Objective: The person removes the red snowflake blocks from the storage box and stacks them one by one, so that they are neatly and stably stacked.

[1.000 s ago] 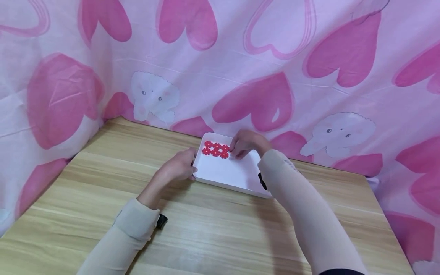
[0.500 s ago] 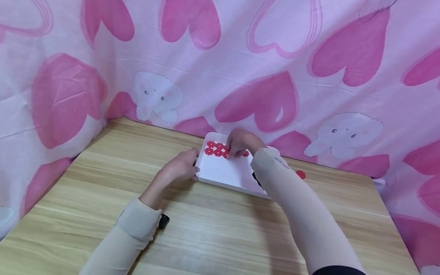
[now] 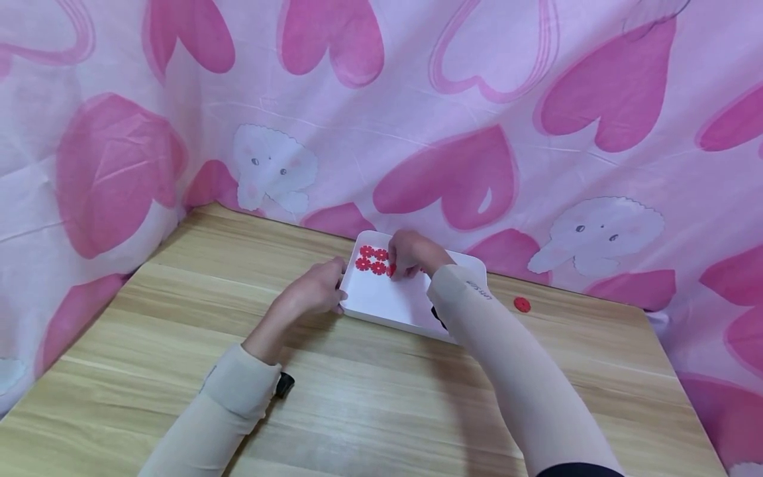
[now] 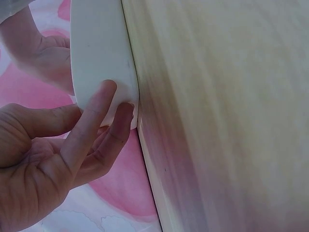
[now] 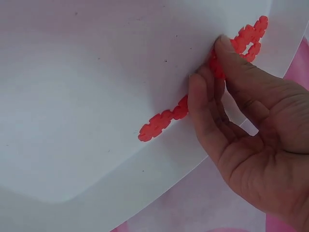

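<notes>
A shallow white tray (image 3: 381, 298) sits on the wooden table, with my left hand (image 3: 317, 286) holding its near left corner. In the left wrist view, fingertips (image 4: 108, 89) lie against the tray's outer wall and the thumb is at the rim. Over the tray, my right hand (image 3: 411, 255) pinches a red snowflake disc (image 5: 217, 66) between thumb and fingers, standing on edge. To its left, several flat red snowflake discs (image 3: 371, 260) lie touching in two rows. More red discs (image 5: 153, 126) show in a line on the other side of the hand, partly hidden by it.
One loose red disc (image 3: 522, 305) lies on the wooden table (image 3: 334, 397) to the right of the tray. A pink heart-patterned curtain (image 3: 447, 179) stands close behind the tray, along the table's back edge. My right forearm crosses over the tray's right side.
My right hand has moved left and slightly nearer, from beside the disc rows to over their right end. The loose disc on the table has come into view. The left hand stays on the corner.
</notes>
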Action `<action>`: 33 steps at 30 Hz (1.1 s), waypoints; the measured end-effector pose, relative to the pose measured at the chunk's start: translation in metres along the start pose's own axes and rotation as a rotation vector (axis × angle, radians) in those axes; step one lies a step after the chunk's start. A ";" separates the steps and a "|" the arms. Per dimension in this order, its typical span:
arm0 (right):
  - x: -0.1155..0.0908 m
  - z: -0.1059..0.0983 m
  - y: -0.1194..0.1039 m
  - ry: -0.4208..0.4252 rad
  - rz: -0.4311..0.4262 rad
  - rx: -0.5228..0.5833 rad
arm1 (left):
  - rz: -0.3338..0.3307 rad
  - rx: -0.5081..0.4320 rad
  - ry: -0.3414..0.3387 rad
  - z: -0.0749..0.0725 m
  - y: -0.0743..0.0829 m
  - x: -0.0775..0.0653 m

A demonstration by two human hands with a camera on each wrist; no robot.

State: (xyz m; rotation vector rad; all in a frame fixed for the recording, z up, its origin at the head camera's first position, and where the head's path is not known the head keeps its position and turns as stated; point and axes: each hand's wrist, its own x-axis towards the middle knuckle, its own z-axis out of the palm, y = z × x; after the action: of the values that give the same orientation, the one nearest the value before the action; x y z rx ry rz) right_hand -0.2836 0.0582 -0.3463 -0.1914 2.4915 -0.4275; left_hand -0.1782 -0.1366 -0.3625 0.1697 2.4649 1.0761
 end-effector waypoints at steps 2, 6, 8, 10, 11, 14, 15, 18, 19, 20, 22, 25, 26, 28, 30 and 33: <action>0.000 0.000 0.002 -0.005 -0.013 0.014 | 0.008 0.000 0.002 0.000 0.000 -0.001; 0.001 -0.002 0.008 -0.018 -0.031 0.061 | 0.012 0.002 0.008 0.001 0.000 -0.002; 0.000 -0.004 0.012 -0.022 -0.036 0.083 | 0.015 0.006 0.008 0.001 0.001 -0.002; 0.000 -0.006 0.016 -0.025 -0.038 0.104 | 0.016 0.006 0.008 0.001 0.000 -0.002; -0.001 -0.008 0.018 -0.026 -0.039 0.111 | 0.016 0.004 0.008 0.001 0.000 -0.002; -0.003 -0.012 0.023 -0.019 -0.034 0.144 | 0.016 0.007 0.005 0.001 0.000 -0.002; -0.004 -0.013 0.024 -0.019 -0.034 0.155 | 0.016 0.007 0.004 0.001 -0.001 -0.002; -0.006 -0.016 0.028 -0.009 -0.027 0.176 | 0.017 0.006 0.001 0.000 -0.001 -0.002; -0.006 -0.017 0.029 -0.006 -0.026 0.176 | 0.018 0.003 -0.001 0.000 0.000 -0.003; -0.007 -0.018 0.030 -0.007 -0.026 0.179 | 0.018 0.000 -0.002 0.000 0.000 -0.003; -0.009 -0.021 0.031 -0.012 -0.026 0.179 | 0.017 -0.005 -0.002 0.000 0.000 -0.004; -0.013 -0.025 0.034 -0.032 -0.024 0.177 | 0.013 -0.014 -0.008 -0.001 0.001 -0.005; -0.015 -0.027 0.036 -0.038 -0.025 0.174 | 0.010 -0.016 -0.008 -0.001 0.001 -0.005; -0.018 -0.030 0.039 -0.048 -0.031 0.162 | 0.008 -0.019 -0.007 -0.001 0.001 -0.006; -0.022 -0.035 0.044 -0.047 -0.031 0.152 | 0.009 -0.019 -0.008 -0.001 0.001 -0.006; -0.028 -0.039 0.053 -0.034 -0.025 0.130 | 0.011 -0.025 -0.011 -0.001 0.001 -0.005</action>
State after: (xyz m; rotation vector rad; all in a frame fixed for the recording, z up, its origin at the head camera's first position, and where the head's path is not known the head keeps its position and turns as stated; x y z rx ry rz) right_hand -0.2860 0.1242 -0.3192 -0.1761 2.4203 -0.5896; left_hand -0.1736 -0.1375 -0.3592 0.1816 2.4428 1.1068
